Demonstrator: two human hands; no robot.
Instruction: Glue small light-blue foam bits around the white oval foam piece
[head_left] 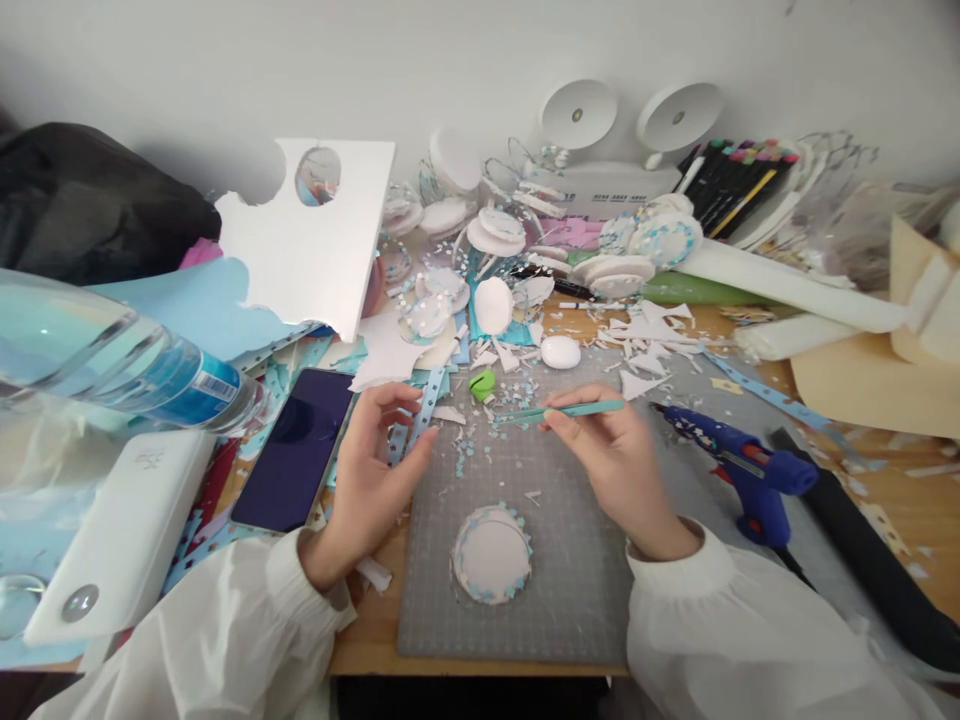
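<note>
My left hand (375, 470) is closed in a pinch on a light blue perforated paper strip (422, 418), held upright at the left edge of the grey cutting mat (570, 590). My right hand (615, 460) grips thin teal tweezers (574, 411), whose tips point left toward the strip. A white foam disc (491, 553) edged with small blue dots lies on the mat below both hands. Tiny blue and white paper bits are scattered between the hands.
A dark phone (300, 450) lies left of the mat, beside a white power bank (120, 535) and a water bottle (112, 365). A blue glue gun (739, 465) rests at the right. Several foam discs, scraps, a cut white board (315, 240) and markers (739, 180) crowd the back.
</note>
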